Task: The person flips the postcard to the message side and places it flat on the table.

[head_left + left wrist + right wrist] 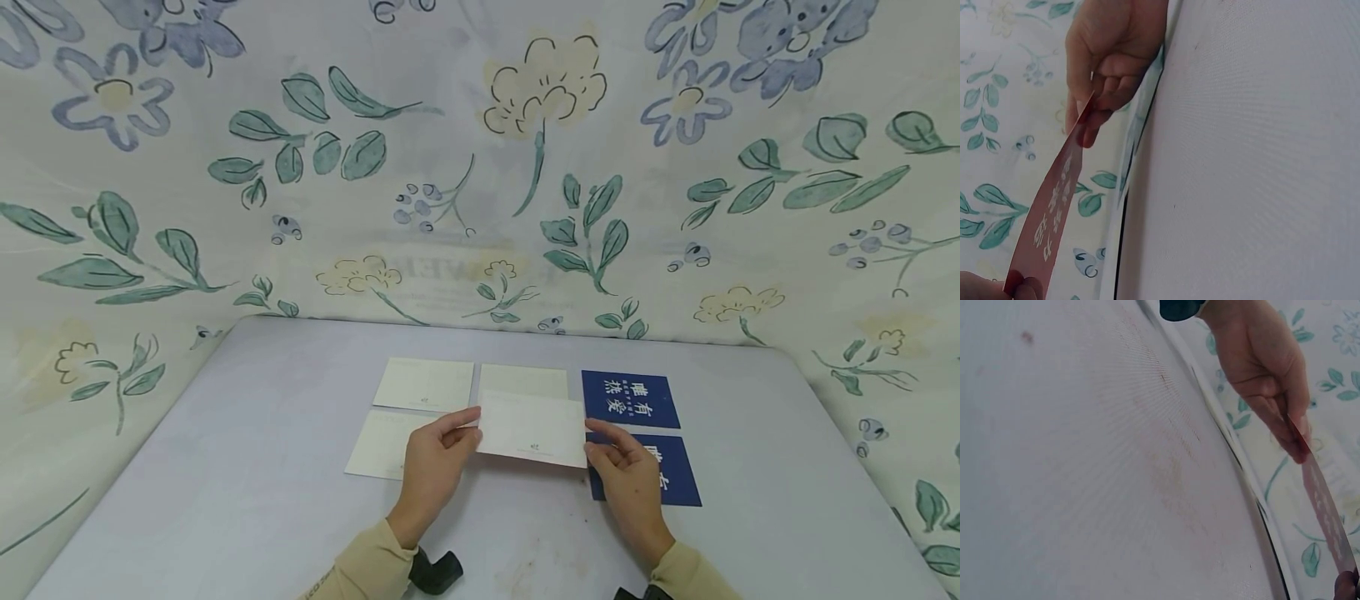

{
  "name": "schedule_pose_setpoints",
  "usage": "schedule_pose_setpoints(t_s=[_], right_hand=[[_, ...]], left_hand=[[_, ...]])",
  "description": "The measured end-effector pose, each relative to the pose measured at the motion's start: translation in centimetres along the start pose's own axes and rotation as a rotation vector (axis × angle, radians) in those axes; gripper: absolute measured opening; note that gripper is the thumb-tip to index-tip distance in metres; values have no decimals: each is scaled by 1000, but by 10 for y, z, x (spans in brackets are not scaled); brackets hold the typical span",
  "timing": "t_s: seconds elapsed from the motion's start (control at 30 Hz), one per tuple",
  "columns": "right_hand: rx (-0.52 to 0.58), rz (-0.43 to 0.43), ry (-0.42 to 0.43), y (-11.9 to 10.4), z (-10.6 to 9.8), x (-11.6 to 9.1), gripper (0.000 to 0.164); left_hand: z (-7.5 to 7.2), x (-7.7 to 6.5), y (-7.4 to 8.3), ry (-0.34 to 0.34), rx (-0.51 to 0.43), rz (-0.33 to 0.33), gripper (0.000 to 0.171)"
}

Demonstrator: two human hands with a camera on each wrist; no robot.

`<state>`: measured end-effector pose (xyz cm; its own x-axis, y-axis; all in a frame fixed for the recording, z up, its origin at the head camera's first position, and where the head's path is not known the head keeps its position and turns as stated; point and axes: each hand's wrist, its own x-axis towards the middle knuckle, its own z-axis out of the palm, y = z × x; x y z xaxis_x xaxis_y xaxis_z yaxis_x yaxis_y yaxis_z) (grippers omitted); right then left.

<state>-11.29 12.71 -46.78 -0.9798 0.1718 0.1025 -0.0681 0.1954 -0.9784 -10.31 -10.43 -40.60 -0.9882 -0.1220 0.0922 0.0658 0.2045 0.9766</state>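
Observation:
Both hands hold one card [531,429] between them, tilted above the table. Its upper face is white with a small printed mark; its underside [1054,200] is red with white characters. My left hand [437,467] pinches the card's left edge between thumb and fingers. My right hand [628,479] pinches the right edge the same way. Behind the held card lies a cream card [523,381], partly covered by it in the head view. My right hand overlaps the nearer blue card [681,475], and my left overlaps the nearer white card [373,450].
Another white card [424,383] lies at the back left, and a blue card [630,400] with white characters at the back right. They rest on the pale table [247,467]. A flower-patterned cloth [450,108] rises beyond the table's far edge.

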Motion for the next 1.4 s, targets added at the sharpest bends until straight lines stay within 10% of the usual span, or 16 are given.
schedule_pose_setpoints(t_s=[0.5,0.73,1.4], right_hand=[[-32,40,-46,4,2,1,38],[-55,35,-46,3,3,0,38],[-78,32,-26,2,4,-1,37]], left_hand=[[0,-1,3,4,38,-9,28],[3,9,-30,13,34,-12,30],[6,6,-36,69,233,178,33]])
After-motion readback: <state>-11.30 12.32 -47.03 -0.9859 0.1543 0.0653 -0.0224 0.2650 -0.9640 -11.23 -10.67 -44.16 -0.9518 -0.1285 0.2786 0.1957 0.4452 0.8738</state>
